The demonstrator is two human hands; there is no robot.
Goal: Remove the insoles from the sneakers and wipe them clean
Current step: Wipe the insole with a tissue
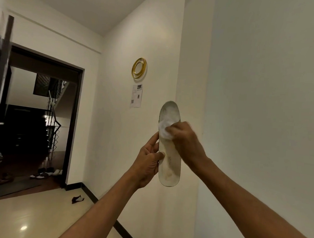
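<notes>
Two bare forearms enter the view, the left from about 7 o'clock, the right from 4 o'clock (sleeves, if worn, lie outside the view). The left hand [147, 161] and right hand [186, 140] wear no gloves, rings, watch or bracelet.

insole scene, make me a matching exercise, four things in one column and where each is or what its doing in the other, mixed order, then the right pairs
Things:
1. insole
2. white cloth
3. gold ring decoration
4. printed sheet

Places or states:
A. hangs on the wall above the paper
B. held upright by the left hand at its side edge
C. stuck on the wall below the round ornament
D. pressed on the upper part of the insole by the right hand

Pairs: 1-B, 2-D, 3-A, 4-C
</notes>
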